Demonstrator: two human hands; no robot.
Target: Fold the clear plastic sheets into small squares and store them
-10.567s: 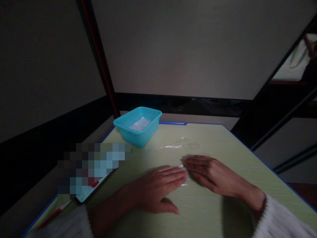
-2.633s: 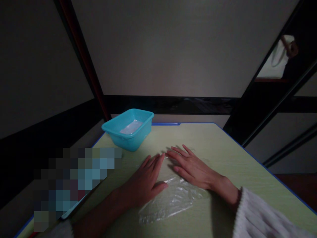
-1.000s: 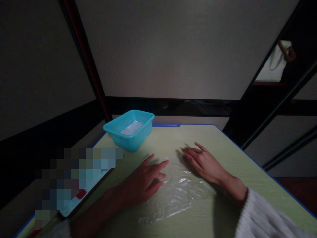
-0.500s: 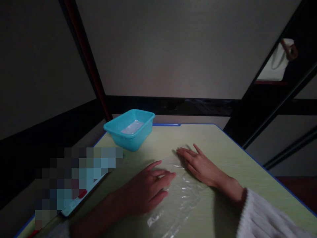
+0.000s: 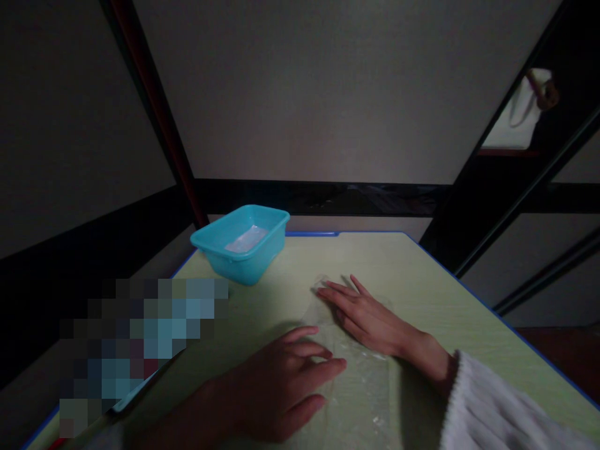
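partly-hiding clear plastic (image 5: 359,384): left hand (image 5: 288,387), right hand (image 5: 370,320); near edge indistinct

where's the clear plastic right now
In the head view, the clear plastic lies low, just right of centre on the table, partly beneath the right hand.

Home room, seemingly (exact kind unclear): white bag (image 5: 519,119) on shelf (image 5: 509,152), grey panels (image 5: 323,94), blue-edged table (image 5: 375,256).

The right hand (image 5: 370,319) lay flat on thin clear plastic (image 5: 360,400) on the table (image 5: 384,256), the left hand (image 5: 290,390) reached its parted fingers over the near part, contact unclear, and a blue tub (image 5: 239,267) holding a white packet (image 5: 246,239) stood near the far left corner.
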